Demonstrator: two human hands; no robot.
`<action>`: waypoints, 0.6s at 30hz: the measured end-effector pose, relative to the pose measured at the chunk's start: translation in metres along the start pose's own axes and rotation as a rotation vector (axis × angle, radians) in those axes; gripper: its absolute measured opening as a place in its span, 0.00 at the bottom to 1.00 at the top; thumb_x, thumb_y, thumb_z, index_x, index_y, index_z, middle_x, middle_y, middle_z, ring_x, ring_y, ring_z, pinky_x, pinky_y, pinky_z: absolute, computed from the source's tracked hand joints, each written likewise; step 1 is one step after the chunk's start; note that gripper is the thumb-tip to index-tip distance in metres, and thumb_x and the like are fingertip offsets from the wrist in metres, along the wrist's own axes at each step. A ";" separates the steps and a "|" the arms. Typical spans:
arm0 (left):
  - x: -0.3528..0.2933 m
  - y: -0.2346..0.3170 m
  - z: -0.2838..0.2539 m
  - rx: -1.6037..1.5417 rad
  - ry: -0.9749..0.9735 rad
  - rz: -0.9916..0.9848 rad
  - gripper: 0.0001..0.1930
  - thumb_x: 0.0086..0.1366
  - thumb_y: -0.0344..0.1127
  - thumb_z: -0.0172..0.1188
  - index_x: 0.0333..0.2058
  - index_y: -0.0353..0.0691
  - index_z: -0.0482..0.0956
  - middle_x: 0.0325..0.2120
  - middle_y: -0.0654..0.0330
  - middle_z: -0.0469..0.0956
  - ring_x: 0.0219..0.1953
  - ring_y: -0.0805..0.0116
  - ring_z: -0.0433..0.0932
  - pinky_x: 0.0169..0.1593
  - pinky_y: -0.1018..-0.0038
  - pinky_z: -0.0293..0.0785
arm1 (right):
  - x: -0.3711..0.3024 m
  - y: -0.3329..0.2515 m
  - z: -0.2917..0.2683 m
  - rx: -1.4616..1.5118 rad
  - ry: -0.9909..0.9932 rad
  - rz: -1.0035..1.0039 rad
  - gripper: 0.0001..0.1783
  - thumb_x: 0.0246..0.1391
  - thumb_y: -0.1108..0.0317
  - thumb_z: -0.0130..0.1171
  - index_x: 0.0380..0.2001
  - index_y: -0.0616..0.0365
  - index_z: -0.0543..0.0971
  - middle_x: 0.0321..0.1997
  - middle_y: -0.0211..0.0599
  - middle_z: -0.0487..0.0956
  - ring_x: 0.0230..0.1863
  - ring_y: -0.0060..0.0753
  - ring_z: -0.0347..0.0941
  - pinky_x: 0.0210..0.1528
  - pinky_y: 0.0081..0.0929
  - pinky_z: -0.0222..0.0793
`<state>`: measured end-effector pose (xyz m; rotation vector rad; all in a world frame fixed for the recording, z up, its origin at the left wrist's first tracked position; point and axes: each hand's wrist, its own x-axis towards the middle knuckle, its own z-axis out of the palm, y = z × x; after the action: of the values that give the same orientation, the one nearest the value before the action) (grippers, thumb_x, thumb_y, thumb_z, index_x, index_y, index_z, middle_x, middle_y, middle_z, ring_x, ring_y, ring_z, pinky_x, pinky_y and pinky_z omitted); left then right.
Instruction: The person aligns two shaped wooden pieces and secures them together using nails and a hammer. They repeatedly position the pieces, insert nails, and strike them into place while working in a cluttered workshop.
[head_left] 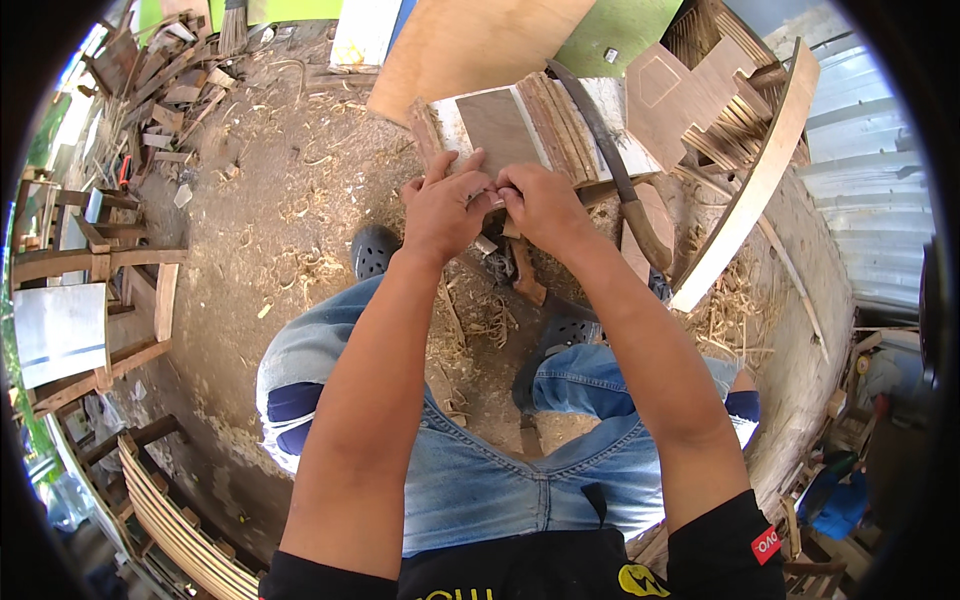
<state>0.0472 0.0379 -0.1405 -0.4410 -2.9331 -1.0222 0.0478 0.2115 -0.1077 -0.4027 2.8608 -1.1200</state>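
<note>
In the head view, the brown board (498, 128) lies on the white worktop (453, 128), just beyond both hands; its long axis runs away from the person, the far end leaning left. The left hand (443, 208) is nearer, fingers by its near-left corner. The right hand (546, 207) meets it fingertip to fingertip below the board's near edge; whatever they pinch is hidden. Count: one board, one wood strip (425, 130) left of it, several strips (552, 130) right, uncountable, and one long knife (622, 178) beyond those.

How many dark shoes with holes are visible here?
2: one shoe shows lower-left of the left hand; the other shoe, partly covered, is beyond the right jeans leg. More may be hidden.
</note>
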 end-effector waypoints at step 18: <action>0.001 0.002 -0.003 -0.056 -0.005 -0.032 0.03 0.66 0.39 0.59 0.37 0.55 0.81 0.60 0.73 0.76 0.66 0.63 0.65 0.63 0.49 0.56 | 0.001 0.002 -0.004 0.008 -0.070 -0.060 0.06 0.58 0.71 0.53 0.36 0.59 0.77 0.39 0.49 0.77 0.44 0.57 0.74 0.46 0.48 0.70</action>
<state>0.0462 0.0380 -0.1374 -0.4000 -2.9316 -1.1110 0.0458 0.2155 -0.1056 -0.5201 2.8009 -1.1032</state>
